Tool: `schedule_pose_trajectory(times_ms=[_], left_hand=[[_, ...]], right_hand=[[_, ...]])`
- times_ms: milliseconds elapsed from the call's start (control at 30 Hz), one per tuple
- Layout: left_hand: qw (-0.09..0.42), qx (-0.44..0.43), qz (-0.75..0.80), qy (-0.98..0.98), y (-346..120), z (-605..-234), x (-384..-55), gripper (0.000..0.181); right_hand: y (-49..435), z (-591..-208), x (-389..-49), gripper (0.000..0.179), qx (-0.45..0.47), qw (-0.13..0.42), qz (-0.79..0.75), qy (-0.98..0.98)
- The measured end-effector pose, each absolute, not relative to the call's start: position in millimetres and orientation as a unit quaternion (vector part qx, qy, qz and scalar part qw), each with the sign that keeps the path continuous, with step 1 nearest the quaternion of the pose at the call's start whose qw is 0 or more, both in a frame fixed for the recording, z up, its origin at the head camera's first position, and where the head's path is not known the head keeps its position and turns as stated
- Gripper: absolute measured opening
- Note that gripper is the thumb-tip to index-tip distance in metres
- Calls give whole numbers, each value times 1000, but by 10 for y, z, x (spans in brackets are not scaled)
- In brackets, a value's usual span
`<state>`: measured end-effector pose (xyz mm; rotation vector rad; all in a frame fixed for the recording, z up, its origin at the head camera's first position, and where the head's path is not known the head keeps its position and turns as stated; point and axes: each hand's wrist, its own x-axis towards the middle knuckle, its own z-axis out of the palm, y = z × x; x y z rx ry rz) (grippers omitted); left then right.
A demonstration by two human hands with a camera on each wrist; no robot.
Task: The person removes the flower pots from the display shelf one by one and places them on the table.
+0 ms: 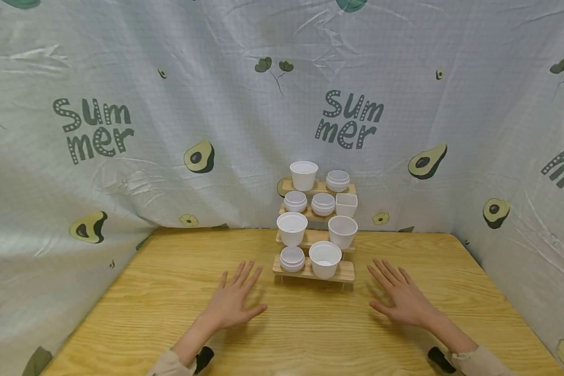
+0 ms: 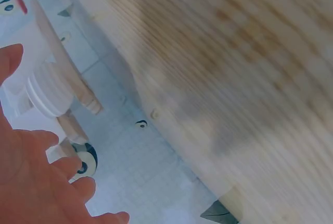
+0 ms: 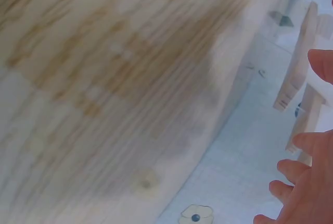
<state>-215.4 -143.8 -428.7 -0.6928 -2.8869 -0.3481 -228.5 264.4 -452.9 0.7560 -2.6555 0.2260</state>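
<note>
A tiered wooden stand [image 1: 289,271] rises at the middle of the table, with several white pots on its steps. On the lowest step are a small ribbed pot [image 1: 292,259] at left and a larger tapered pot [image 1: 325,260] at right. Left of the stand, my left hand [image 1: 232,302] hovers palm down with fingers spread, holding nothing. My right hand [image 1: 404,300] mirrors it on the right side, also spread and holding nothing. In the left wrist view, a ribbed pot [image 2: 50,89] shows beyond my fingers.
Higher steps carry a square pot [image 1: 346,204], a tall pot [image 1: 303,176] at the top left and other round pots. The wooden table [image 1: 305,334] extends around the stand. A printed cloth [image 1: 244,120] hangs behind and at both sides.
</note>
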Motion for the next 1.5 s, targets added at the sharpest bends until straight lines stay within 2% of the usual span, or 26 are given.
schedule_pose_trajectory(times_ms=[600, 967, 1167, 1500], left_hand=[[87, -297, -97, -946, -1284, -4243, -2179, 79], [148, -332, -58, -930, -1196, -4310, -2271, 79], [144, -323, -39, -935, -1151, -4329, -2345, 77], [133, -309, -42, -941, -1142, -4390, -2430, 77]], right_hand=[[2483, -4374, -2256, 78, 289, 198, 79, -933], [2283, -4307, -2306, 74, 333, 231, 102, -909], [2147, -4250, -2361, 74, 361, 260, 118, -888], [1975, -4126, -2474, 69, 369, 279, 114, -879]])
